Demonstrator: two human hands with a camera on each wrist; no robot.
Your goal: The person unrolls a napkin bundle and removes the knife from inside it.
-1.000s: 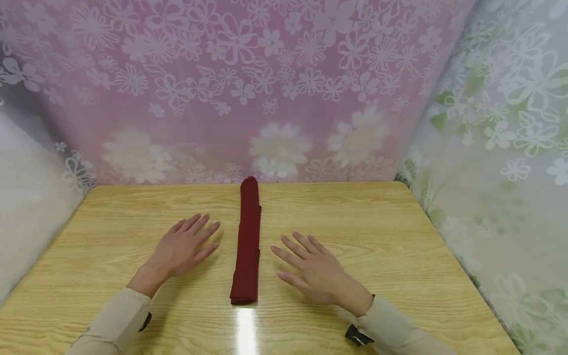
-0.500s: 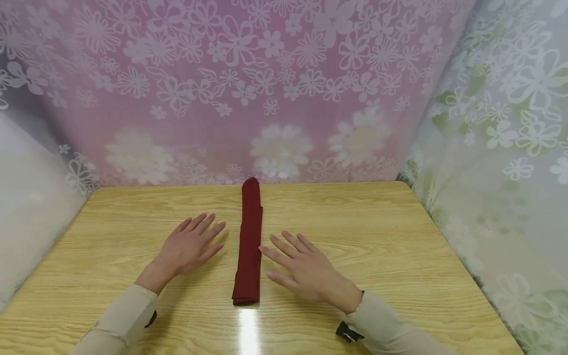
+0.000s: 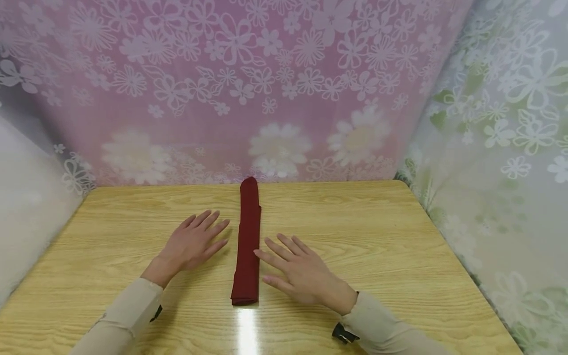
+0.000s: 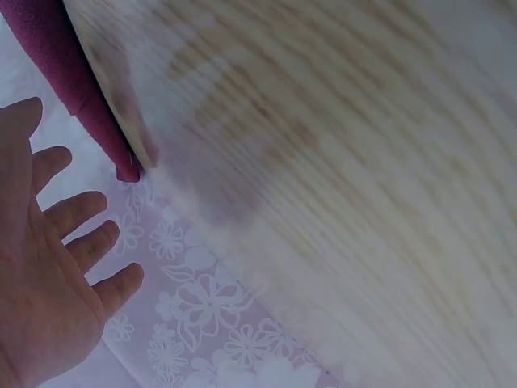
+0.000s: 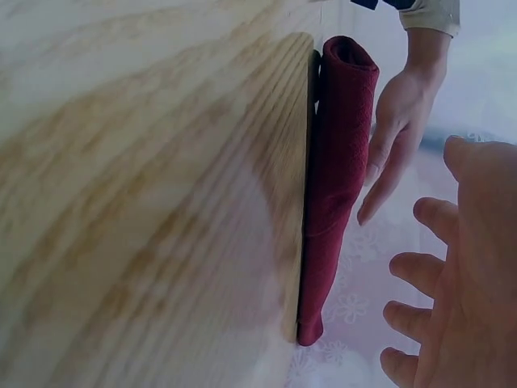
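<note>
A long, dark red rolled cloth [image 3: 248, 241] lies on the wooden table, pointing away from me; its near end shows a rolled fold in the right wrist view [image 5: 343, 145]. To its left is my left hand [image 3: 191, 241], palm down with fingers spread, fingertips a little short of the cloth. My right hand [image 3: 301, 271] hovers on the other side, fingers spread, its index fingertip overlapping the cloth's right edge in the head view. Neither hand grips anything. The left wrist view shows the left palm [image 4: 48, 299] with fingers loosely extended.
The light wood-grain table [image 3: 377, 236] reaches back to a pink flowered curtain [image 3: 199, 108]. Pale flowered sheets hang at the right [image 3: 501, 172] and left sides. A bright light reflection shows on the tabletop near the cloth's front end.
Both hands have drifted inward toward the cloth, the left hand to the right and the right hand to the left. The cloth has stayed in place.
</note>
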